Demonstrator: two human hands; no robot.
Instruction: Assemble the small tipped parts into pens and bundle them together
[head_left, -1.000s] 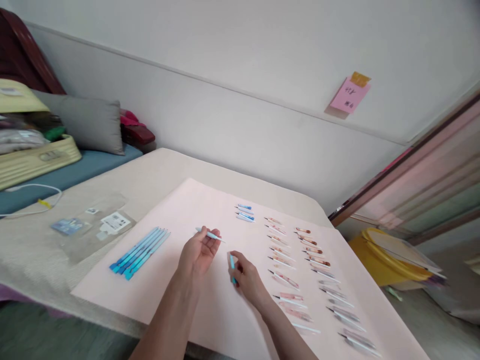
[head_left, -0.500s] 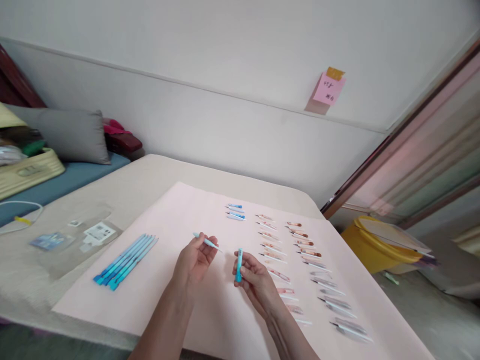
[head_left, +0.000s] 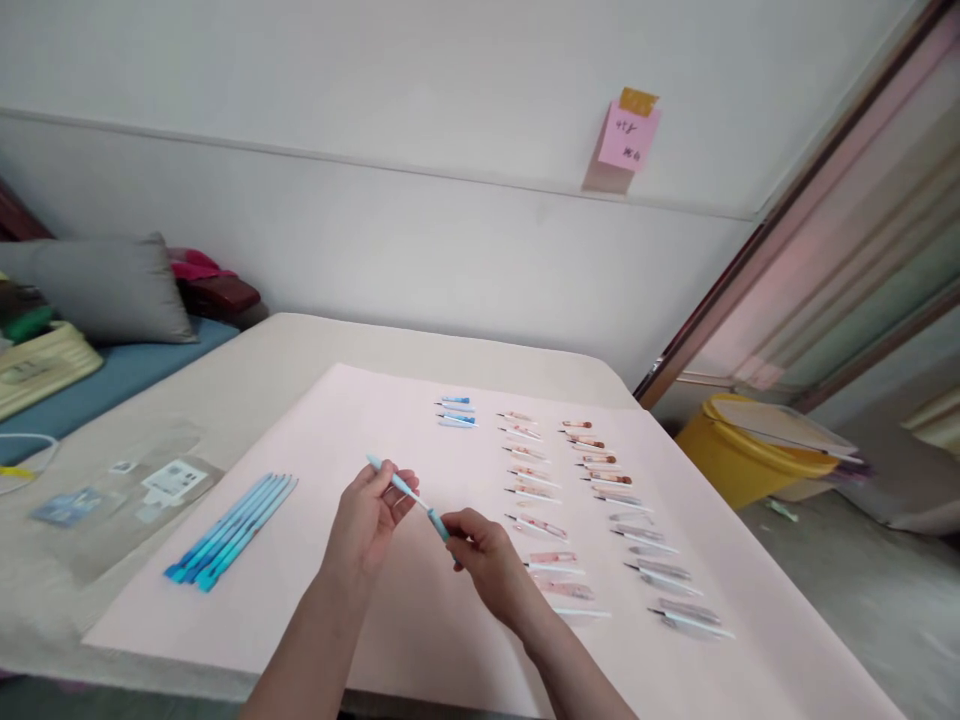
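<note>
Pen lies pinched in the left hand grip, tip touching the blue cap (pinched by the right hand).

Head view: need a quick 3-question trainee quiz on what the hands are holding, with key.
1. True or false: the left hand holds a light-blue pen body raised off the pink sheet.
2. The blue pen cap pinched in the right hand is: A) meeting the tip of the pen body; B) lying flat on the sheet; C) in the left hand.
3. Fill in: the row of long blue pens lies on the sheet to the ___ of the left hand.

Key: 1 true; 2 A; 3 left.
</note>
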